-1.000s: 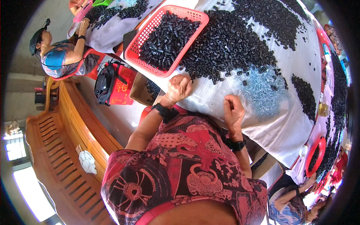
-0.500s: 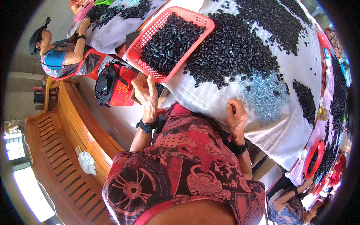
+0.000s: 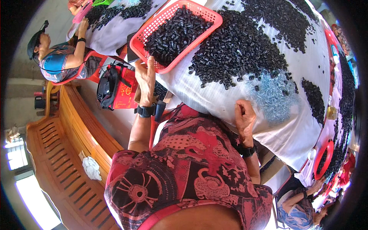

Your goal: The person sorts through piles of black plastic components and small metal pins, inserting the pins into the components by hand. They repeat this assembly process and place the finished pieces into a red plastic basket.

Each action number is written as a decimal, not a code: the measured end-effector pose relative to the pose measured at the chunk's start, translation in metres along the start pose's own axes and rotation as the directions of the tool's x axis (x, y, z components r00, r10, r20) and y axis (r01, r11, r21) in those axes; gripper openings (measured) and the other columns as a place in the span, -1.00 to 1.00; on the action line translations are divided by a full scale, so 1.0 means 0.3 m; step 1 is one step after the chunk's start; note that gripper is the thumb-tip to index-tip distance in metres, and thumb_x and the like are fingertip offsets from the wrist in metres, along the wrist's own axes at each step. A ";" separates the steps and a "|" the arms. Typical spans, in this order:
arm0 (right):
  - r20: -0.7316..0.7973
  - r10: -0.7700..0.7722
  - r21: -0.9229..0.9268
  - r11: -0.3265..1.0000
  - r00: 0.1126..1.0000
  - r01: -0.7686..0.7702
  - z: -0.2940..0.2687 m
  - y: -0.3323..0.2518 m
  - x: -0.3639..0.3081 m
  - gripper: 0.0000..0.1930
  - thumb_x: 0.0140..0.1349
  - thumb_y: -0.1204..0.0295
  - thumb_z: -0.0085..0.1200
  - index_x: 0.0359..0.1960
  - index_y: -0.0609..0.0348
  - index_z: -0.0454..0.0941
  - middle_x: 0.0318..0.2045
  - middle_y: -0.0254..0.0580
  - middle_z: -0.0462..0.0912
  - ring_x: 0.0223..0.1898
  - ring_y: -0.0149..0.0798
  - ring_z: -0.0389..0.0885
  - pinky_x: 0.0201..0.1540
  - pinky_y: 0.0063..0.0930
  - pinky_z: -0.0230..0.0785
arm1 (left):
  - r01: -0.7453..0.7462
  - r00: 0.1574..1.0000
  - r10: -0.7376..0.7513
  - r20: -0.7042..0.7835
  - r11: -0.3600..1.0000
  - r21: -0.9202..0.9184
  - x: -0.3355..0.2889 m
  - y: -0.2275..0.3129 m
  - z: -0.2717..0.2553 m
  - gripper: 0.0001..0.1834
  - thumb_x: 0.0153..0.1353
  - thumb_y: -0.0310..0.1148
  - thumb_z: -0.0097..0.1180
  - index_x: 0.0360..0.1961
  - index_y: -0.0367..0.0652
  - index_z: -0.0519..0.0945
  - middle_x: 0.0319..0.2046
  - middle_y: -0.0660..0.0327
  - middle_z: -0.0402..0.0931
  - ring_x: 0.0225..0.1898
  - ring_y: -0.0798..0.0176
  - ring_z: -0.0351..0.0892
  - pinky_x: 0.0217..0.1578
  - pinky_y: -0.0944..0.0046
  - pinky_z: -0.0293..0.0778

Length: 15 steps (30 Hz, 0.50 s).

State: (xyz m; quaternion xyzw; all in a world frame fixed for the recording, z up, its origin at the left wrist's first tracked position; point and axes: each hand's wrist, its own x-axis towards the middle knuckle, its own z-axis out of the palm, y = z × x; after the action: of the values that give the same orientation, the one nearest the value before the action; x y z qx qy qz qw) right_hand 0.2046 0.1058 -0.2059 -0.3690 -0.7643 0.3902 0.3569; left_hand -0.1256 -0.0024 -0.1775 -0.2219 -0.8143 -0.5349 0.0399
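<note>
Left hand (image 3: 145, 82): positioned at the near corner of the red perforated basket (image 3: 205, 13), fingers raised and meeting the rim. From where I stand, I cannot tell whether they are clenched on it. The basket sits at the left side of the white-covered surface (image 3: 214, 97) and contains black tubular pieces (image 3: 176, 36).

Right hand (image 3: 245, 117): held over the near edge of the surface, thumb and forefinger curled together; whether they grasp a small part cannot be told. Just beside it is a spread of clear bluish pieces (image 3: 272, 97), which adjoins a large black heap (image 3: 237, 50) to the right of the basket.

Each wrist carries a black band (image 3: 145, 111). Left of the wearer stands a slatted wooden settee (image 3: 69, 165); beyond it, a seated co-worker (image 3: 63, 61) faces another surface.
</note>
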 end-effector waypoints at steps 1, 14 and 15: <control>-0.004 0.003 -0.005 1.000 1.000 -0.003 -0.001 -0.001 -0.001 -0.86 0.09 0.66 0.01 -0.31 0.22 0.48 -0.45 -0.20 0.48 -0.50 -0.37 0.45 -0.43 -0.53 0.32 | -0.058 0.984 0.050 -0.169 0.998 -0.041 -0.025 0.013 0.005 -0.56 0.17 -0.13 0.13 -0.25 -0.39 0.40 -0.52 0.11 0.46 -0.52 0.27 0.41 -0.48 0.23 0.39; 0.032 -0.027 -0.021 0.999 0.999 0.028 -0.012 -0.023 -0.017 -0.86 0.09 0.67 0.00 -0.30 0.23 0.46 -0.45 -0.14 0.47 -0.51 -0.32 0.45 -0.45 -0.50 0.31 | -0.686 0.581 0.555 0.595 0.728 -0.009 -0.238 0.067 0.133 -0.87 0.00 -0.54 0.13 -0.37 -0.24 0.50 -0.43 0.09 0.46 -0.39 0.04 0.50 -0.35 0.15 0.46; 0.028 -0.038 -0.027 0.999 0.999 0.039 -0.015 -0.020 -0.026 -0.86 0.09 0.67 -0.01 -0.31 0.24 0.45 -0.46 -0.14 0.47 -0.51 -0.32 0.45 -0.45 -0.50 0.30 | -0.684 0.586 0.552 0.593 0.730 -0.003 -0.249 0.050 0.128 -0.87 0.00 -0.53 0.12 -0.36 -0.24 0.49 -0.43 0.08 0.44 -0.36 0.02 0.48 -0.32 0.12 0.44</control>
State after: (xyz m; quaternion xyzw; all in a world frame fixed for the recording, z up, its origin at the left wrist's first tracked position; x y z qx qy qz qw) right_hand 0.2103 0.0982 -0.2008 -0.3538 -0.7814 0.3778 0.3486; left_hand -0.0457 0.0128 -0.2035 -0.6318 -0.7139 -0.3018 0.0104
